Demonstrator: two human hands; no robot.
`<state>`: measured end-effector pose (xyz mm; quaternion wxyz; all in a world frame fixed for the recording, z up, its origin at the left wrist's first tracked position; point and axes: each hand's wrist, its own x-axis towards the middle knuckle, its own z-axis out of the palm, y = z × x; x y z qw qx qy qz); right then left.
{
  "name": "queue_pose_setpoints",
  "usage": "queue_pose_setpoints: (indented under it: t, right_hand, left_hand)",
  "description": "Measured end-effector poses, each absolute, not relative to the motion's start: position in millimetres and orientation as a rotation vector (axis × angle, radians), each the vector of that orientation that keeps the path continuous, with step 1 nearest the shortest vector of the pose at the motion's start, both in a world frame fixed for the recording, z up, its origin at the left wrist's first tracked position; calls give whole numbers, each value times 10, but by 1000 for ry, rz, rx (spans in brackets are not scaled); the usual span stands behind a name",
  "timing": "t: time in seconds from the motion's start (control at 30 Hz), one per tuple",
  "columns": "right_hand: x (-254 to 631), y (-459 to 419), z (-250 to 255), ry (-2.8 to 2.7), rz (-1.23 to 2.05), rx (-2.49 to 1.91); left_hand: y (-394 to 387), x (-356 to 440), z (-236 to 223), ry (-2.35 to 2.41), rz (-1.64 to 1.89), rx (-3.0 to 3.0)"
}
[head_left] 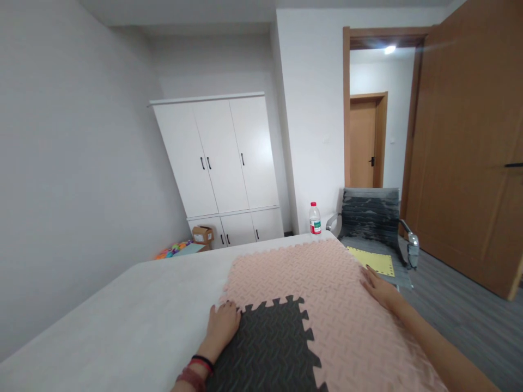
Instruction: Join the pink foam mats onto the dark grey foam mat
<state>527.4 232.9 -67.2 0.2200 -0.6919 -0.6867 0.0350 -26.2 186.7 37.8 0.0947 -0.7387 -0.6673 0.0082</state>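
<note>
Pink foam mat tiles with jigsaw edges cover the right part of a white-covered table. A black foam mat tile lies in the foreground, its toothed edges against the pink ones. My left hand rests flat at the black tile's far left corner, fingertips near the pink edge. At the right border of the pink tiles lies my right hand, fingers stretched out and touching the edge. Neither hand grips anything that I can see.
A plastic bottle with a red cap stands at the table's far edge. Beyond the right side is an office chair with a yellow foam piece on its seat. Farther back are a cardboard box, a white wardrobe and an open door.
</note>
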Motion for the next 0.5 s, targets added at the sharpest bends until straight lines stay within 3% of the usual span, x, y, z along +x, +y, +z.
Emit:
queue_pose_setpoints:
  t: [0.23, 0.5]
  right_hand:
    - [5067, 2036, -366, -1829, -322, -1803]
    - [5236, 964, -126, -1543, 161, -1581]
  left_hand:
    - [1474, -99, 394, -2000, -90, -2189]
    - [1350, -273, 618, -2133, -223, -2428]
